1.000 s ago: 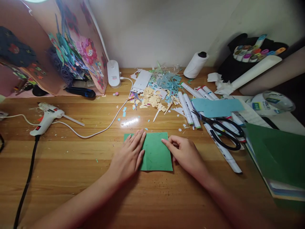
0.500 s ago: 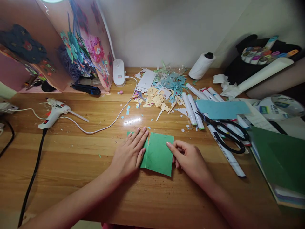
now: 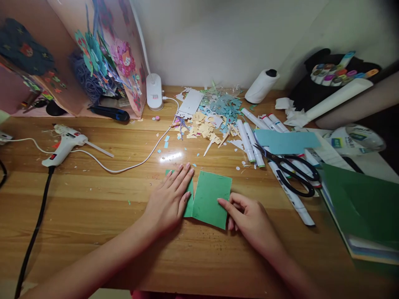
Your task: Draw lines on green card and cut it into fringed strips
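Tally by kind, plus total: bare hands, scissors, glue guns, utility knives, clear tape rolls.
Bare hands (left hand, right hand): 2
Scissors: 1
Glue gun: 1
Utility knife: 1
Clear tape roll: 1
Total: 6

I see the L hand flat on green paper, R hand pinching its R edge, a wedge-shaped split betw. 'em, scissors & markers off to the R, glue gun over L.
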Demonstrator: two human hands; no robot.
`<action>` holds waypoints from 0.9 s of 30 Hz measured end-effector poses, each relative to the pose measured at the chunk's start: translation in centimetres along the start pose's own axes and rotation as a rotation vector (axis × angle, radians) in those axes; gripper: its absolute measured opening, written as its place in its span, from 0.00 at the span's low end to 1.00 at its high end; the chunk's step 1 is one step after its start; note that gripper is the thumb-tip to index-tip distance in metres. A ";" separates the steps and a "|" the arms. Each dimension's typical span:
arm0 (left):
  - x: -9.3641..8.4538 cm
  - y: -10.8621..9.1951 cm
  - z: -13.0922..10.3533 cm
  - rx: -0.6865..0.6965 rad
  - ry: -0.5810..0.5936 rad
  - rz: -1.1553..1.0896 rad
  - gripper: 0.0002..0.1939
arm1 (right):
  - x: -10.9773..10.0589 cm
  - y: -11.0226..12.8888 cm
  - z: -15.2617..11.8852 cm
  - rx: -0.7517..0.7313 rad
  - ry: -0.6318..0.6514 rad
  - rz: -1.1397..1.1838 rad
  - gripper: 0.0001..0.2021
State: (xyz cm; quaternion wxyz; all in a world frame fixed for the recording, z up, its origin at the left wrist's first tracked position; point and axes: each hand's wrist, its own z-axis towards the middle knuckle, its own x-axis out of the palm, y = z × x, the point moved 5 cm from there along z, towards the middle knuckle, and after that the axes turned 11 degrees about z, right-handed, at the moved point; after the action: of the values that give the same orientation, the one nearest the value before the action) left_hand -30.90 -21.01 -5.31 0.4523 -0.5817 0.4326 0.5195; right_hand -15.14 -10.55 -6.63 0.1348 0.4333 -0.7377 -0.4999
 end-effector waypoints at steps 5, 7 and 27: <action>-0.1 0.0 -0.1 0.003 -0.006 -0.014 0.27 | 0.8 -0.4 -0.4 0.069 0.042 0.096 0.18; -0.1 0.0 -0.1 0.000 -0.008 -0.019 0.27 | 1.0 -0.7 -0.7 0.100 0.024 0.111 0.18; -1.2 0.9 -2.8 0.208 -0.322 0.320 0.45 | -8.2 9.4 5.9 -0.411 -0.278 -0.440 0.16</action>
State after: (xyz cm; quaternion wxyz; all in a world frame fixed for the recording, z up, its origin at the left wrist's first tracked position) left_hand -31.25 -23.92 -4.00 0.4847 -0.3657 0.4926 0.6235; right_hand -18.83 0.65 0.61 0.0063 0.4734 -0.5215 -0.7098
